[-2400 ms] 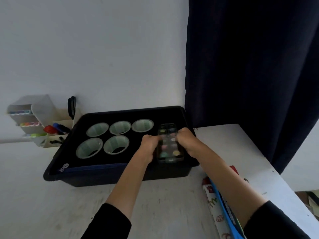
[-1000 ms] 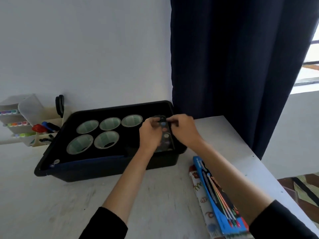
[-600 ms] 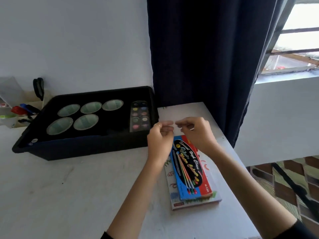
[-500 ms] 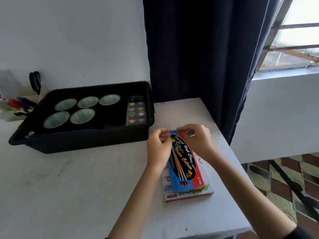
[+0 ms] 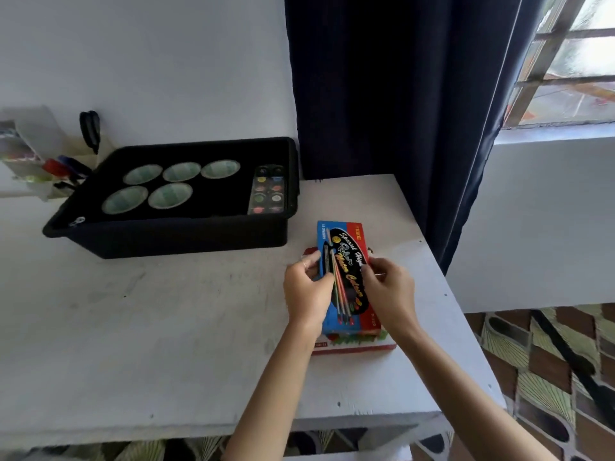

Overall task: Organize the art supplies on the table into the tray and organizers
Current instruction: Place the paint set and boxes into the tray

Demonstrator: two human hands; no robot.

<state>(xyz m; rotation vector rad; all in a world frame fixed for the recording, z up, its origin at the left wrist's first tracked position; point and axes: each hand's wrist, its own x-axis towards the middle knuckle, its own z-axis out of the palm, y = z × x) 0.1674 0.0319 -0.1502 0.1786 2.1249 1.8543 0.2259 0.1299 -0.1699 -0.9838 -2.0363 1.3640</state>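
Observation:
A blue and red box of colour pencils (image 5: 346,261) lies on top of a red-edged book (image 5: 352,347) at the table's right side. My left hand (image 5: 307,294) grips the box's left edge, and my right hand (image 5: 387,291) grips its right edge. The black tray (image 5: 173,232) stands at the back left. It holds several pale green cups (image 5: 169,195) and a watercolour palette (image 5: 268,194) along its right side.
A white desk organizer (image 5: 36,161) with markers and black scissors (image 5: 90,128) stands left of the tray against the wall. A dark curtain (image 5: 399,111) hangs behind the table's right corner. The table's right edge (image 5: 466,327) is close to my right hand.
Both hands let go of the watercolour palette in the tray, moved right and down to the pencil box, and took hold of its two sides. The view swung right.

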